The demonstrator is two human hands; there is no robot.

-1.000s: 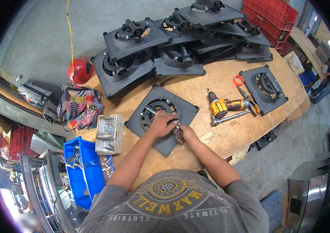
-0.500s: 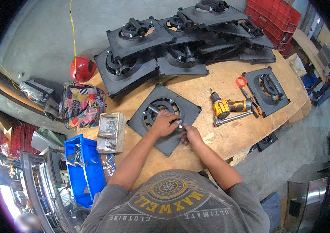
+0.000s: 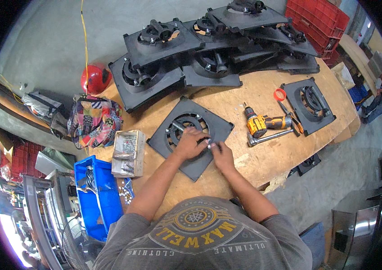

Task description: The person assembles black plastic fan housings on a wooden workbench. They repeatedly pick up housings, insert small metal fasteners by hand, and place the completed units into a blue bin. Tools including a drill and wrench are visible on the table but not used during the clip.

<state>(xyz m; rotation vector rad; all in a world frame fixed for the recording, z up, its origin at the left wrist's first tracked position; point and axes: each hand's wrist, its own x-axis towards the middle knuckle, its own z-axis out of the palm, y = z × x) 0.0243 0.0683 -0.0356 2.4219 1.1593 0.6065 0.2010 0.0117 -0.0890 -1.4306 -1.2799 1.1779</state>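
Observation:
A black square metal plate (image 3: 191, 168) with a round slotted burner (image 3: 172, 136) at its middle lies cornerwise on the table in front of me. My left hand (image 3: 191, 143) rests over the burner, its fingers bent around the burner's right part and hiding it. Close by, at the plate's right side, the fingers of my right hand (image 3: 221, 155) pinch at a small silvery fitting (image 3: 209, 145). The fitting sits between the fingertips of both hands; its exact kind is too small to tell.
Similar black plates (image 3: 161, 45) are stacked at the back. To the right lie a yellow cordless drill (image 3: 257, 125), a ratchet wrench (image 3: 269, 137), pliers (image 3: 297, 127), a red ring (image 3: 279, 94) and another burner plate (image 3: 310, 105). A box of bolts (image 3: 128, 153) and a blue bin (image 3: 96, 198) stand left.
My right hand has turned and shifted slightly, its fingertips now higher at the small fitting. The left hand stays on the burner, and the plate has not visibly moved.

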